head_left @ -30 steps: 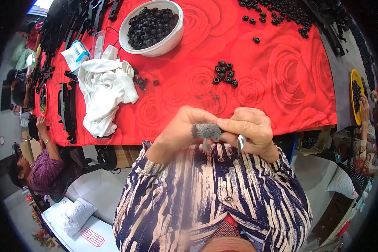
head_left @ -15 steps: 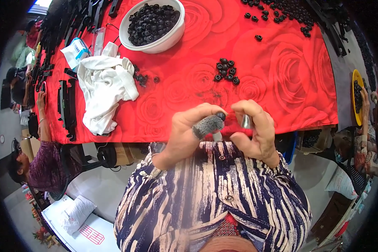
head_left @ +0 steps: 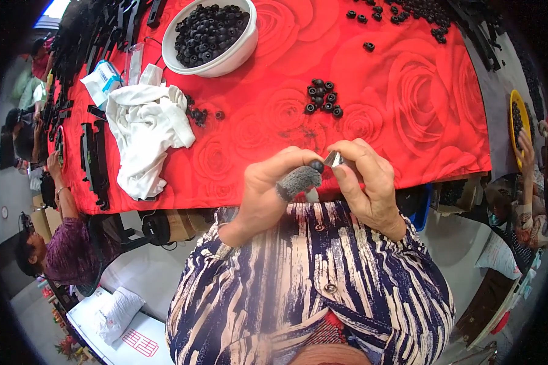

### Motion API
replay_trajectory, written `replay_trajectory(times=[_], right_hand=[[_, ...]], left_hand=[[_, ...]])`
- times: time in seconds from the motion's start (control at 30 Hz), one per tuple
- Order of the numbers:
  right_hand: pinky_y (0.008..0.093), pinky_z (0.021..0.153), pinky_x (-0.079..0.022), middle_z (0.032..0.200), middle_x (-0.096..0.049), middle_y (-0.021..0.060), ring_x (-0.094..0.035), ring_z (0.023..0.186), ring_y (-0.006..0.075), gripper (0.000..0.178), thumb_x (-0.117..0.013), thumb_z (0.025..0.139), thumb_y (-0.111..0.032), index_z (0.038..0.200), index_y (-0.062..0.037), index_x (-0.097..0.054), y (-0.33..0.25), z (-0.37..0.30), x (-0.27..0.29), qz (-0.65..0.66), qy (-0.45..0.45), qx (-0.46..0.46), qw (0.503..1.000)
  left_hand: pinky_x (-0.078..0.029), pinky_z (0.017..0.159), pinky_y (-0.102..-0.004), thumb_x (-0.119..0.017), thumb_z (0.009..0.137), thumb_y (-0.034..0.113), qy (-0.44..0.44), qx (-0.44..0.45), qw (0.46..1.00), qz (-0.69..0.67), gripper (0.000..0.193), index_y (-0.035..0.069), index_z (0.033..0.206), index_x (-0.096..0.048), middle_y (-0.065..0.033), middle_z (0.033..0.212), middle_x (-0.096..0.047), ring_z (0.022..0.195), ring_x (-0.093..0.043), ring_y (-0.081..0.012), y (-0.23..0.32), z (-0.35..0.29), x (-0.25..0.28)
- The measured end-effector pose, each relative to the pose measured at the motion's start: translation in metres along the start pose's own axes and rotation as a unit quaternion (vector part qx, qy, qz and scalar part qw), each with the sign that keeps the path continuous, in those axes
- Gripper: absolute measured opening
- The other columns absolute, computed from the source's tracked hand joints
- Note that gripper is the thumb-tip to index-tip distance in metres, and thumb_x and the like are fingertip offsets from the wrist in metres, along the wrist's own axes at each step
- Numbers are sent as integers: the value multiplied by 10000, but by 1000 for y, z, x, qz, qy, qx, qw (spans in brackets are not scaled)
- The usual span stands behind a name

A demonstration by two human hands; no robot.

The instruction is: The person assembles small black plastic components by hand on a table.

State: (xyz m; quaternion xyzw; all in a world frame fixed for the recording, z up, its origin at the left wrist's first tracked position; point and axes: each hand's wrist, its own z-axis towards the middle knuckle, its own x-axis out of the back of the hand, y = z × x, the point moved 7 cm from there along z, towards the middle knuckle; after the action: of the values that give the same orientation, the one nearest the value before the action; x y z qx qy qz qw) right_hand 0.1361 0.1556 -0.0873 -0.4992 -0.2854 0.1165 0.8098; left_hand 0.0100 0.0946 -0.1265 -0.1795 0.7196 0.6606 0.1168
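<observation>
Left hand (head_left: 263, 186): black piece (head_left: 316, 165) is pinched, perhaps for steadiness.
Right hand (head_left: 371, 191): silvery tool (head_left: 336, 159) is pinched, perhaps for control.

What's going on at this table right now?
A person's left hand holds a small round black piece, with a grey fabric cover on one finger. The right hand pinches a silvery metal piece close beside it; whether the two touch isn't clear. Beyond the hands, a small cluster of black pieces lies on the red tablecloth. A white bowl heaped with similar pieces stands farther off, to the left.
</observation>
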Motion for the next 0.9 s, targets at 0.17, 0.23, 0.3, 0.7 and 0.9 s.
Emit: replay_trajectory(times=[0.17,0.23,0.3,0.7,0.9], right_hand=[[341,569,-449,767,-550,151,-572,654,288,186,-600,793,2,972,26,-554,2,0,-2,-7,-10,1,1000],[344,563,-447,756,-545,151,-566,644,288,183,-600,794,1,969,25,-555,3,0,-1,-6,-3,3,1000],[344,558,-445,751,-544,148,-563,638,287,183,-601,793,2,969,26,-555,2,1,-1,-8,-8,4,1000],[343,536,-436,730,-555,138,-550,610,273,175,-618,776,12,946,28,-577,3,4,0,1,-21,23,1000],[343,535,-434,721,-554,134,-549,608,272,192,-632,761,13,946,24,-580,7,3,-3,16,-41,35,998]], left_hand=[[-457,608,-184,-564,858,-15,-4,1,1000,20,203,-41,1057,-594,-39,902,-565,723,-576,-71,0,1,0],[-458,604,-185,-560,859,-15,-10,0,1000,17,203,-41,1058,-593,-40,902,-565,719,-580,-73,-1,1,0],[-460,601,-185,-557,861,-16,-11,-1,1000,17,204,-42,1060,-593,-41,902,-566,715,-583,-75,0,1,-1],[-459,587,-182,-550,866,-9,-7,34,999,13,198,-32,1056,-601,-36,886,-567,697,-585,-74,-3,1,1],[-460,594,-191,-553,866,0,-10,47,999,10,196,-31,1050,-612,-37,877,-590,712,-573,-71,-8,1,4]])
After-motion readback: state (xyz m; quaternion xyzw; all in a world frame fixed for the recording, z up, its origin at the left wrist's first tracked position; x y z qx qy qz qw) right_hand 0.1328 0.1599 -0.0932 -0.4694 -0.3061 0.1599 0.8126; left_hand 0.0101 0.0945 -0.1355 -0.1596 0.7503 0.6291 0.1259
